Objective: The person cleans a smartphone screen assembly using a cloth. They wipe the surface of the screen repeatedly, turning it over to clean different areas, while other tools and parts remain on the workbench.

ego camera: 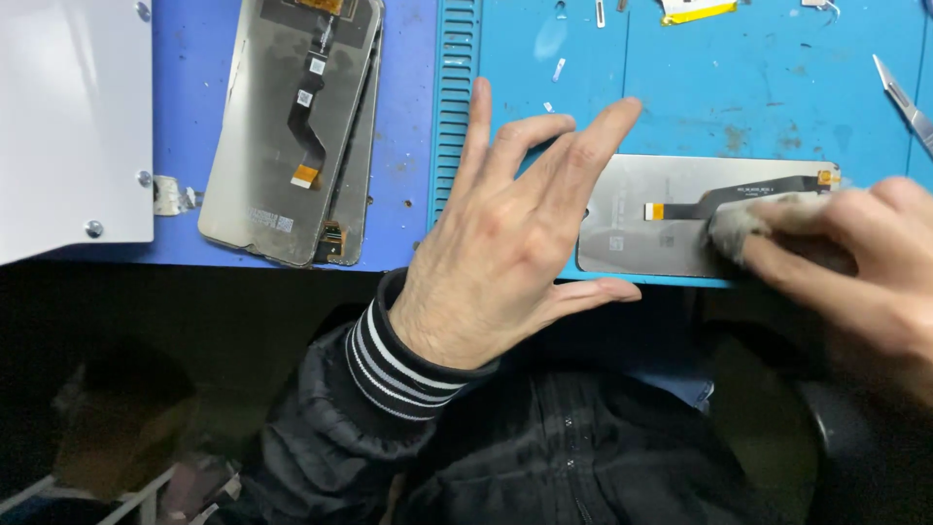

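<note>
- Okay, we're looking down at a blue work mat (739, 87) on a blue bench (408, 126), w/ the person's own dark jacket (544, 457) below the edge.
- Left hand (505, 233) is flat, palm down, fingers spread wide; fingertips press the left end of a phone screen panel (632, 228) lying back-side up at the mat's front edge.
- Thumb sits along the mat's front edge, just under the panel's corner.
- Striped black-and-white cuff (398, 355) at the left wrist.
- Right hand (855, 253) comes in from the right, fingers pinched on a small grubby wad of cloth (743, 226), pressed onto the panel's back close to its dark flex cable (748, 194).
- That cable runs across the panel, orange tabs at both ends.
- Over to the left, off the mat: two more screen panels (292, 126) stacked back-up, flex cable showing on top.
- Far left, a white metal plate (68, 117) w/ screws.
- Top right, a metal scalpel-type blade (904, 102) lies on the mat, well apart from both hands.
- Small bits & a yellow-edged part (695, 12) at the mat's far edge.
</note>
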